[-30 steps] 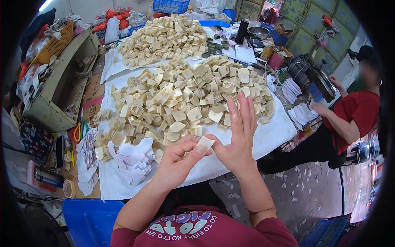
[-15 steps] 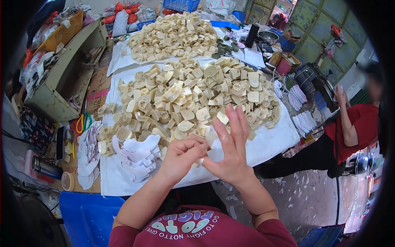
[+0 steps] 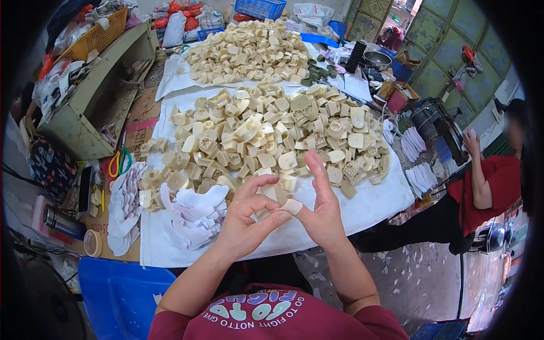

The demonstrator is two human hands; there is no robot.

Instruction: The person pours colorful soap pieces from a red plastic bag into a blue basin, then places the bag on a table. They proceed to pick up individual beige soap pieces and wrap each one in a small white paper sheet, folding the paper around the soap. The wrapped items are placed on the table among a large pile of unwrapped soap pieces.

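Note:
Both hands are raised above the near edge of the table, in front of the beige molded pieces. A strip of whitish tape [image 3: 292,207] lies around the thumb of my right hand [image 3: 324,218]. That hand is open, its fingers stretched upward and away from the thumb. The thumb and a finger of my left hand [image 3: 246,218] close at the edge of the tape, against the right thumb; its index finger is lifted. The nearest beige pieces [image 3: 266,161] lie just beyond the fingers. To the left sits a stack of white curved cut pieces [image 3: 195,212].
A second heap of beige pieces [image 3: 249,54] lies farther back. Scissors [image 3: 120,163], a tape roll [image 3: 92,242] and a steel flask [image 3: 62,222] stand at left. A blue chair [image 3: 122,289] is near my left side. A person in red [image 3: 498,178] works at right.
My left fingers have opened from a tight curl, the index finger lifting. The tape now shows around my right thumb. The view has shifted slightly.

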